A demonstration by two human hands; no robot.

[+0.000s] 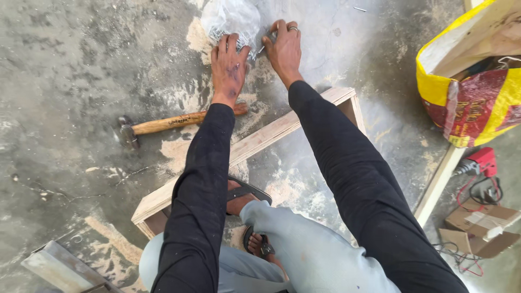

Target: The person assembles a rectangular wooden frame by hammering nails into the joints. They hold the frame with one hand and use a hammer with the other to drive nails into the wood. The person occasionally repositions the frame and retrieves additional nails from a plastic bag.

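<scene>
A: Where is the plastic bag of nails [230, 20]?
B: Right at the fingertips of both hands, just past them.
A: Which hand is closer?
B: The left hand [228, 68] lies flat and open on it. The right hand [283, 50] pinches beside it.

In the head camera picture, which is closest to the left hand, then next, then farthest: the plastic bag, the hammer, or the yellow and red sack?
From the left hand:
1. Clear plastic bag, touching the fingertips, just ahead.
2. Hammer, on the floor beside the left forearm.
3. Yellow and red sack, far off on the right side.
</scene>
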